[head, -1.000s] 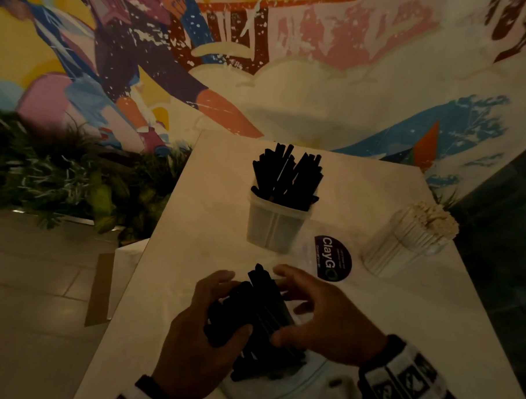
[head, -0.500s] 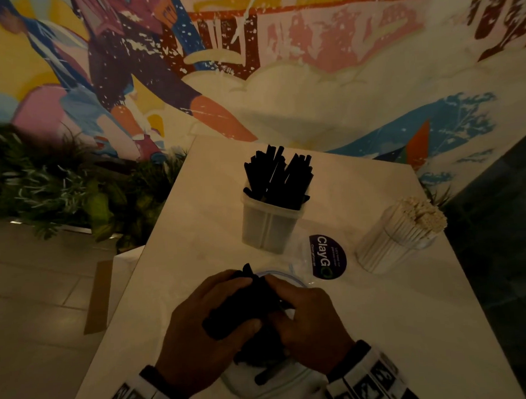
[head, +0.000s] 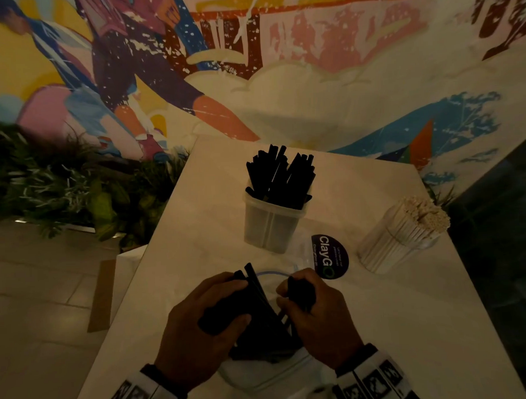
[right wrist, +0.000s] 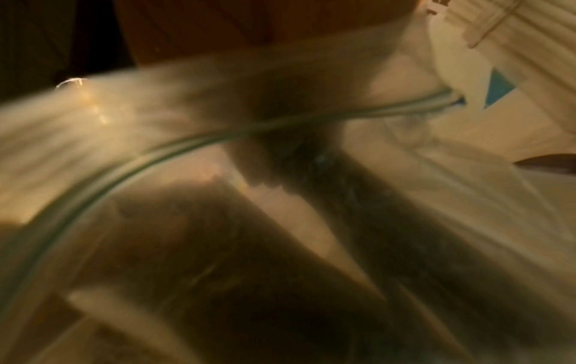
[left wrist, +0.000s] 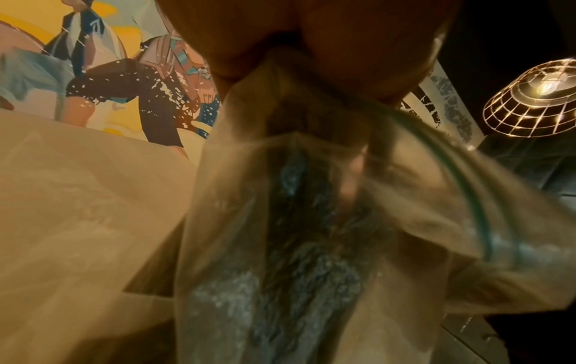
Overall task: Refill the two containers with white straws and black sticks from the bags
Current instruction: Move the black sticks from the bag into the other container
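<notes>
Low on the table (head: pixel 442 327) in the head view, both hands work at a clear zip bag (head: pixel 275 376) of black sticks (head: pixel 261 323). My left hand (head: pixel 227 300) grips a thick bundle of them. A smaller bunch is held in my right hand (head: pixel 293 300), just to the right. In the left wrist view, fingers (left wrist: pixel 343 49) pinch bag plastic (left wrist: pixel 280 221) over dark sticks. The right wrist view is a blur of the bag and its zip line (right wrist: pixel 218 138). Farther back, a clear container (head: pixel 272 226) holds upright black sticks (head: pixel 280 177). At the right, a second container (head: pixel 402 238) is packed with white straws (head: pixel 428 213).
A round dark sticker (head: pixel 330 256) lies on the table between the two containers. A painted wall (head: pixel 310 76) rises behind the table. Green plants (head: pixel 59 190) and a tiled floor (head: pixel 34 299) lie beyond its left edge. A wire lamp (left wrist: pixel 536 98) glows overhead.
My hands, pressed together on one bundle before, have parted. The right hand has drawn a smaller bunch of sticks off to the right.
</notes>
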`<state>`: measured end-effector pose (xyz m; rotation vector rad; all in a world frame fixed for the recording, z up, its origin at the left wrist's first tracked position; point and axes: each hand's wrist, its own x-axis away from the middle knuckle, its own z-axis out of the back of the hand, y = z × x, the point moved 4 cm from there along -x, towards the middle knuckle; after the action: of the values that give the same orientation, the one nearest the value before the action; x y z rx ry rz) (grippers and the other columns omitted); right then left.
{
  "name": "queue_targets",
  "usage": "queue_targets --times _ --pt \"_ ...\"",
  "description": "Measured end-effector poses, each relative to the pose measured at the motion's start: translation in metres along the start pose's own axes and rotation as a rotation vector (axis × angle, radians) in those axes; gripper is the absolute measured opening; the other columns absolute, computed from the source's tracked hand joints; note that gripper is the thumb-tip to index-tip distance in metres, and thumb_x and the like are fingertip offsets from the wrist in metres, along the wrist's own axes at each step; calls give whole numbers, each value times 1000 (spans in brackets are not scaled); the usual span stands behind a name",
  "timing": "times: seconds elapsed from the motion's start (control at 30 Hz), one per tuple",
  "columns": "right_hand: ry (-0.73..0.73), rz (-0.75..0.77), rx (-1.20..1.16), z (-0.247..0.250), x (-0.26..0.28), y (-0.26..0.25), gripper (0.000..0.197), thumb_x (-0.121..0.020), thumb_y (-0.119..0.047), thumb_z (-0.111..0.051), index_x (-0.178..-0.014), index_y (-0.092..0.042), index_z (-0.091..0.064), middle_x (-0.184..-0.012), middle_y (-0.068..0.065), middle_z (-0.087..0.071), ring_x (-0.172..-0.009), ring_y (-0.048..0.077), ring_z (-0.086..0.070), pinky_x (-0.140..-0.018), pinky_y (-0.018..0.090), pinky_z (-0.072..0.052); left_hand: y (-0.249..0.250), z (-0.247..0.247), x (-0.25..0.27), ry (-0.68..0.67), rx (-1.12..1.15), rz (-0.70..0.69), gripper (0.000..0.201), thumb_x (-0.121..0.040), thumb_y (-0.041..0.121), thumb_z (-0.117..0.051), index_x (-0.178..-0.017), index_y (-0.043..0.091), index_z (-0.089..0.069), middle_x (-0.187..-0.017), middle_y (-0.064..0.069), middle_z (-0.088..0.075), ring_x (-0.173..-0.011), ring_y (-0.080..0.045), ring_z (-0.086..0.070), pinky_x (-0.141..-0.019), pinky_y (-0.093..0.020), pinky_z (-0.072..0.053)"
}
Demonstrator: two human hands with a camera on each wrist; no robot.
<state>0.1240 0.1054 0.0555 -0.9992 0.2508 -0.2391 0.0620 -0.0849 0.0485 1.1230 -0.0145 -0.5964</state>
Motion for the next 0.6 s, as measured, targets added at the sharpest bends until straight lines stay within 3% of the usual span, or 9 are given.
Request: queue_targets --times 0.13,0.33,0.4,0.47,0.53,0.6 --pt "54 -6 -41 7 -2 1 17 -77 -9 -75 -85 -14 -62 -86 -15 -70 -77 -3 -65 -68 11 -51 2 0 0 -11 8 17 47 -67 51 -64 -112 61 -53 -126 33 -48 -113 12 -50 -92 -4 -41" --pt "96 -50 -140 12 -2 -2 25 -70 -10 -82 -81 -6 -60 -77 9 -68 -68 17 -65 -65 30 -56 -2 0 4 13 16 18 56 -66 29 -75 -112 56 -56 -125 34 -50 -112 11 -52 -90 -3 -41" --pt "84 -79 -141 10 -4 1 33 -67 -16 -85 -78 -5 -56 -76 16 -65 -67 23 -63 -65 40 -55 -1 0 4 7 14 14 54 -67 32 -75 -112 56 -56 -125 32 -50 -112 10 -52 -91 -4 -42" --pt "91 -105 -143 10 -5 5 47 -60 -36 -86 -76 -7 -54 -76 17 -64 -67 27 -63 -64 48 -54 -1 1 5 11 33 18 49 -67 41 -72 -112 52 -58 -126 29 -52 -112 8 -53 -92 -7 -43" --pt "110 -106 -131 10 -6 5 67 -52 -64 -79 -76 -8 -52 -76 16 -64 -70 30 -63 -65 49 -54 -2 2 6 17 46 29 46 -67 46 -67 -112 50 -59 -126 28 -53 -112 7 -54 -92 -9 -44" --pt "132 -70 -119 13 -5 1 66 -58 -70 -72 -77 -10 -55 -76 8 -65 -71 22 -65 -67 43 -54 -2 2 6 16 54 39 46 -67 46 -66 -112 50 -59 -125 27 -53 -111 7 -54 -92 -11 -46"
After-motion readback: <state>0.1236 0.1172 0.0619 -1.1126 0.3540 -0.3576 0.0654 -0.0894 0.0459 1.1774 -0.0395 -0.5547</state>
